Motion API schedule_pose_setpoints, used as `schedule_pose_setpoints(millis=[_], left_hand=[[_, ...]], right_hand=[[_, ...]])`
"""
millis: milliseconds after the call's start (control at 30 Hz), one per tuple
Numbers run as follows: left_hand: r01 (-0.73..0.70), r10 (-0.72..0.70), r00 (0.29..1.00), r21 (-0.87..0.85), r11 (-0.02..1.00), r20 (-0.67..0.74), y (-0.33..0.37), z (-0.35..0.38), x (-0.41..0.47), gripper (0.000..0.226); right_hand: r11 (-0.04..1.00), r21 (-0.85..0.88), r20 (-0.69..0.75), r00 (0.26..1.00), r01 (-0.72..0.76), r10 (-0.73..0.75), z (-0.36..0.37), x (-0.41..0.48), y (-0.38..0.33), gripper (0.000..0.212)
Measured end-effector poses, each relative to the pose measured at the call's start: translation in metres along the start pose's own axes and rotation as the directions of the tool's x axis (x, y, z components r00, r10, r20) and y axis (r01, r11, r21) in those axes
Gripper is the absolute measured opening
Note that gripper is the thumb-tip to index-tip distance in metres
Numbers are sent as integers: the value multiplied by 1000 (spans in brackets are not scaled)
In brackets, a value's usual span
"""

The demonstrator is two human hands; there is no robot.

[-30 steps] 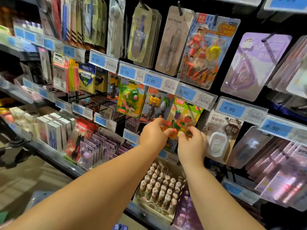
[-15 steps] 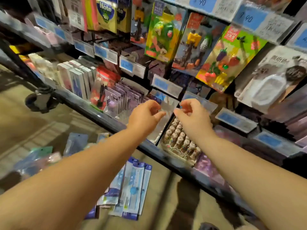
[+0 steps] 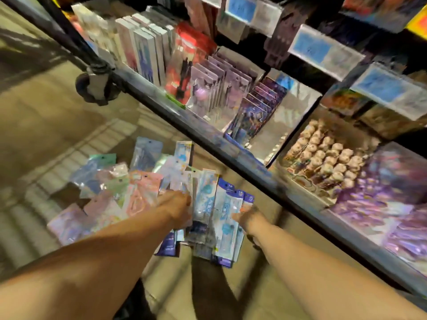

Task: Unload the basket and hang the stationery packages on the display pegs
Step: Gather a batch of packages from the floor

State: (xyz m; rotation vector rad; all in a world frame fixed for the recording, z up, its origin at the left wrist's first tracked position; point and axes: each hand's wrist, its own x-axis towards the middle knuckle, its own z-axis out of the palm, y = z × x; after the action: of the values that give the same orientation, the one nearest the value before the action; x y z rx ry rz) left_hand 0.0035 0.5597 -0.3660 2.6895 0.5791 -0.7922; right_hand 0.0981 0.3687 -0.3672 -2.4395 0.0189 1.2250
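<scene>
I'm bringing left hand (image 3: 177, 205) and right hand (image 3: 249, 215) down from shelf (image 3: 231, 147) onto near packages (image 3: 209, 204), next pick, can't tell either grip

Flat pastel and blue-white stationery packages (image 3: 143, 190) in a loose, overlapping heap below the display shelf (image 3: 208, 137)

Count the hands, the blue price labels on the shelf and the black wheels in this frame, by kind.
Hands: 2, the left hand and the right hand
Blue price labels: 3
Black wheel: 1
Total: 6
</scene>
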Motion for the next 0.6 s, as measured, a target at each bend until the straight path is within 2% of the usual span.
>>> schedule_pose_setpoints(millis=[100, 167, 233, 267, 367, 500, 600], left_hand=[[-22, 30, 998, 117, 993, -63, -4, 21, 5, 56], [-74, 87, 993, 153, 985, -79, -8, 32, 7, 45], [-120, 138, 987, 181, 976, -87, -12, 41, 11, 47], [-132, 153, 983, 189, 973, -98, -14, 45, 13, 50], [-168, 193, 973, 189, 968, -125, -19, 54, 17, 55], [-234, 251, 967, 250, 939, -38, -31, 58, 20, 64], [-275, 312, 946, 285, 919, -93, -35, 61, 23, 64]], right_hand=[[999, 43, 12, 1000, 1, -1, 20, 34, 20, 37], [998, 44, -6, 999, -44, 44, 35, 78, 50, 57], [994, 59, -23, 995, -92, 93, 48, 123, 78, 81], [990, 76, -38, 992, -118, 121, 50, 129, 83, 84], [968, 185, -55, 982, -167, 180, 58, 140, 94, 79], [932, 311, -55, 976, -184, 211, 61, 130, 93, 81], [889, 424, -59, 975, -171, 216, 48, 89, 62, 76]])
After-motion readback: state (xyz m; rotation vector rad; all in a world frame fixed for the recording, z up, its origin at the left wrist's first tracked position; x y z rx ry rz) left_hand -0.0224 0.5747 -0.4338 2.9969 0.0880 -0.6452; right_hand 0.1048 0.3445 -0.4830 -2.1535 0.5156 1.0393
